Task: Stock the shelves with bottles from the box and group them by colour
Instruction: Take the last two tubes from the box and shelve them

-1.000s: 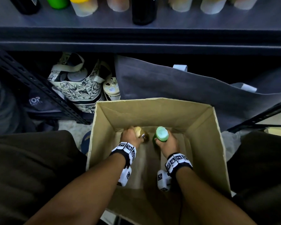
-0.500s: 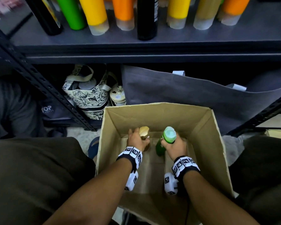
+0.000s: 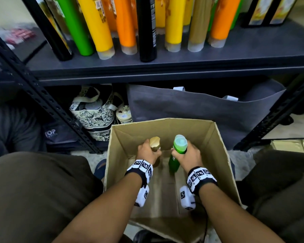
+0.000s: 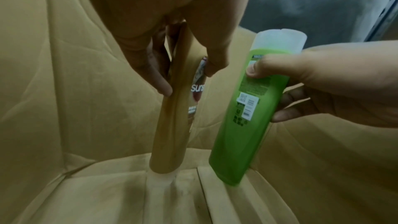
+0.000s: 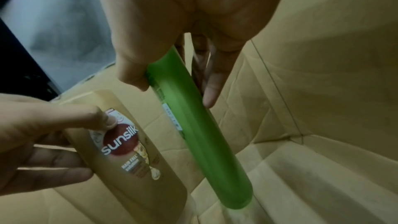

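Inside the cardboard box (image 3: 223,155) my left hand (image 3: 147,152) grips a gold-brown bottle (image 3: 154,142) near its upper end. That gold-brown bottle (image 4: 172,125) hangs with its pale cap downward just above the box floor (image 4: 107,193). Beside it my right hand (image 3: 188,155) grips a green bottle (image 3: 178,148), pale cap up; the green bottle (image 5: 204,134) is tilted and off the floor. In the right wrist view the gold-brown bottle (image 5: 129,151) shows a red label. The shelf (image 3: 165,62) above carries upright bottles in green, yellow, orange, black and gold.
Under the shelf sit a patterned bag (image 3: 93,113) and a grey fabric bag (image 3: 191,109). Black slotted shelf posts (image 3: 47,106) slant down on both sides of the box. My knees (image 3: 33,190) flank the box. No other bottles show in the box.
Both hands have risen a little with their bottles inside the box. My head has tilted up, so more of the shelf and its bottles shows.
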